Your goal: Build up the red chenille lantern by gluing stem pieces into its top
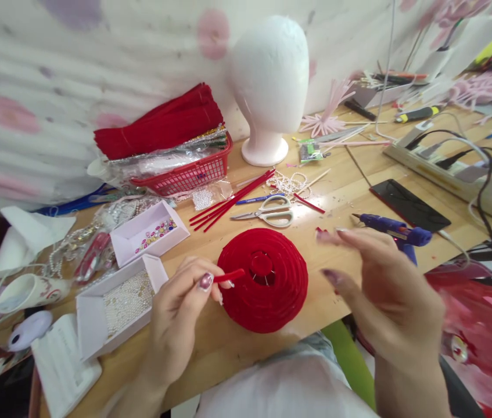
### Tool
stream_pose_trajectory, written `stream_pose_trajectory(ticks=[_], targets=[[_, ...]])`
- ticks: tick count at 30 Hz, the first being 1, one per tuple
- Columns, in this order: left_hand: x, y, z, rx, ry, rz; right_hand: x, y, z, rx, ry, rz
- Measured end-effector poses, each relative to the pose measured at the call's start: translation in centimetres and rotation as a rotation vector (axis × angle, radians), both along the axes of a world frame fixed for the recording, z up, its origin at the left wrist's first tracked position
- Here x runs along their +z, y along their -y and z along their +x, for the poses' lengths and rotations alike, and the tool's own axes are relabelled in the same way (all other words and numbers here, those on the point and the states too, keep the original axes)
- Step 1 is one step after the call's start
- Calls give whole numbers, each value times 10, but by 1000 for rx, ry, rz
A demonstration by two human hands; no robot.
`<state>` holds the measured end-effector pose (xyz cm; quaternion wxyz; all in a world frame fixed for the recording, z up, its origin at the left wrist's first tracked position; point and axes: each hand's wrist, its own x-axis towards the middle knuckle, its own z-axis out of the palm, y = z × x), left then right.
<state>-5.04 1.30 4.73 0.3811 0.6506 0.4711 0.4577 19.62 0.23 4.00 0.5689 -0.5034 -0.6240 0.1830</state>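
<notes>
My left hand (180,307) is pinching a short red stem (229,276) so its tip sits over the red dome (263,278) near the bench's front edge. My right hand (380,290) hovers spread and empty beside it, glue gun (396,232) close behind for grabbing, scissors (267,212) further back.

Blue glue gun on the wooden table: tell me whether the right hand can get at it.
Probably yes. The right hand hovers open just in front of the blue glue gun, with nothing between them.
</notes>
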Motion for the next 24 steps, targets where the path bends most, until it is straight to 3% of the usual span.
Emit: stream_pose_trajectory(ticks=[3,6,13,21,24], targets=[[4,-6,5,-24,81,-118,7,-16,-11,227,260,136],[7,-9,13,-76,116,-166,7,-28,-26,317,294,198],[13,-18,27,-101,-30,-110,-1,-34,-30,295,317,208],[9,-23,33,-104,47,-150,-2,-35,-29,198,303,177],[10,-24,32,-115,-22,-109,-3,-36,-29,168,316,192]])
